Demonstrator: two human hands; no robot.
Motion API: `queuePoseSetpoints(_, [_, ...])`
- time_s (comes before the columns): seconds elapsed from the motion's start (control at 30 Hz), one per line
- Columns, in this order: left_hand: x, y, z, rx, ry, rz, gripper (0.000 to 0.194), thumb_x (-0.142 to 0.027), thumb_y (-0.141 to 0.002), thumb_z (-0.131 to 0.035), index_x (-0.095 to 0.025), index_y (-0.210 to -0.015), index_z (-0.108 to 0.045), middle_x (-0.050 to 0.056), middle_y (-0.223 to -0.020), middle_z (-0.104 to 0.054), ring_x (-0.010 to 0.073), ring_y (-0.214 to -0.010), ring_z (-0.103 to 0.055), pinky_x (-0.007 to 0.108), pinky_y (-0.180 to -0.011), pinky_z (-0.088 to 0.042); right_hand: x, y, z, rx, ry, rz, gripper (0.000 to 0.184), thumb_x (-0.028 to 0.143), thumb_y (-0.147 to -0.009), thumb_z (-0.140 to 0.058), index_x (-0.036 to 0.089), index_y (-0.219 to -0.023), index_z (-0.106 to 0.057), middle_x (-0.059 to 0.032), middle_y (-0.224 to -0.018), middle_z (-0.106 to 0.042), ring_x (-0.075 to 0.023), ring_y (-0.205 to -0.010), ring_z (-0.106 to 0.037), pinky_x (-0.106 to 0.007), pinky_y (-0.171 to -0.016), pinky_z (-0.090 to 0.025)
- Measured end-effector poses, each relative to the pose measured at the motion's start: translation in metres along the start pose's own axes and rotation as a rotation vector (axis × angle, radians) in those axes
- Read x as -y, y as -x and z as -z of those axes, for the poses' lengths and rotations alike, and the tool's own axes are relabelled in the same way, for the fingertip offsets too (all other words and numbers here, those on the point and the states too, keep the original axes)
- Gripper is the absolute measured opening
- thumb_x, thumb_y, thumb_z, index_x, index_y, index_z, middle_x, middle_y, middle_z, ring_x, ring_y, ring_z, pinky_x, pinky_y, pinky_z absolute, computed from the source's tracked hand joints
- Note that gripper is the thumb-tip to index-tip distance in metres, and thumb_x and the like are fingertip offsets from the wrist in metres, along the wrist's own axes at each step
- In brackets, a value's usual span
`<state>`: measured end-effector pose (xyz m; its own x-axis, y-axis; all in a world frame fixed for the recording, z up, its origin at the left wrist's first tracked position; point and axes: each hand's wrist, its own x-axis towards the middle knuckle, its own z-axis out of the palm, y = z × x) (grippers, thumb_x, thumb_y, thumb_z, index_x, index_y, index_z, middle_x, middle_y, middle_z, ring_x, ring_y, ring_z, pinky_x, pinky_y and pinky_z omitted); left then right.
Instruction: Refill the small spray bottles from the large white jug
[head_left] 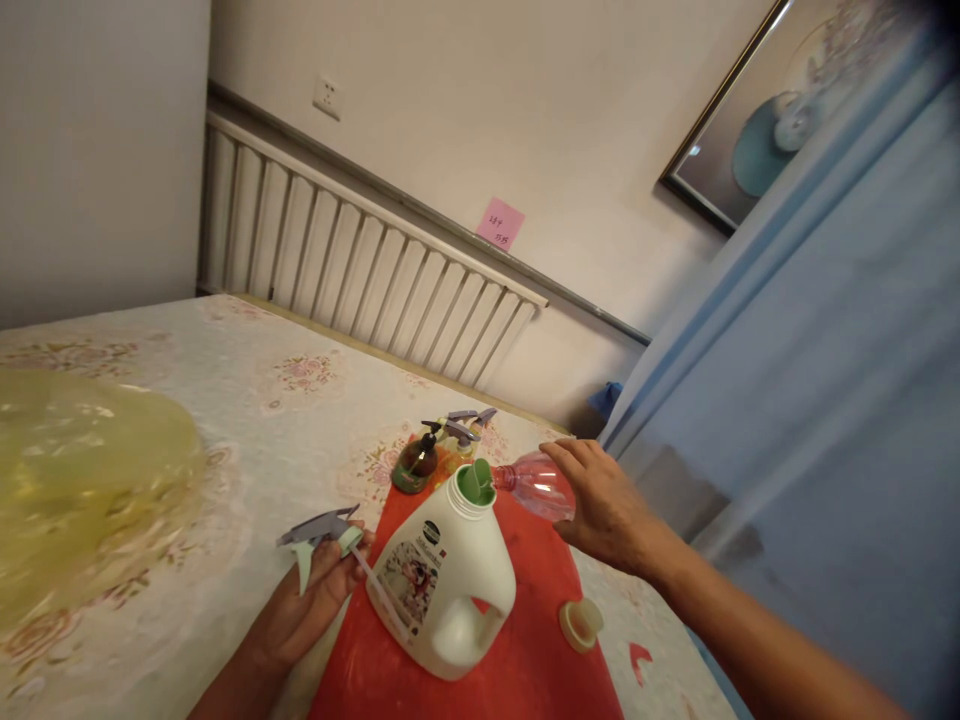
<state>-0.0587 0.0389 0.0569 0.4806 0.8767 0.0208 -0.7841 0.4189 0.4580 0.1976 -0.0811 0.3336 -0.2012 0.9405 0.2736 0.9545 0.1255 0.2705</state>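
Note:
My right hand [604, 510] grips a clear pinkish plastic bottle [534, 485], tilted onto its side. The bottle's neck points left at the mouth of a white detergent jug [484, 565], whose green pouring spout [475, 482] shows in the opening. Whether liquid flows there, I cannot make out. In my left hand [315, 600] is a grey and pale green trigger spray head [324, 528]. Its thin dip tube [382, 595] slants down in front of the jug's label. Upright on a red mat [551, 570], the jug has its handle facing the lower right.
Behind the jug stand a dark pump bottle [417, 462] and other spray bottles [463, 433]. A pale round cap [580, 625] lies on the mat's right side. Yellowish clear plastic [97, 470] covers the table's left. A radiator [360, 260] and blue curtain [817, 400] border the table.

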Motion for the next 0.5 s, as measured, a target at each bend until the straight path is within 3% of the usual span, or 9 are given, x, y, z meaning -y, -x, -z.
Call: queuePoseSetpoints(0.5, [0.0009, -0.0006, 0.0022, 0.010, 0.005, 0.000, 0.024, -0.028, -0.072, -0.079, -0.019, -0.094, -0.072, 0.007, -0.094, -0.075, 0.0181, -0.083, -0.067, 0.026, -0.068, -0.056, -0.0030, -0.0036, 0.0049, 0.005, 0.067, 0.029, 0.065, 0.014, -0.067, -0.061, 0.015, -0.131, -0.048, -0.0138, -0.126, -0.054, -0.0283, -0.111, -0.047, -0.044, -0.097, -0.041])
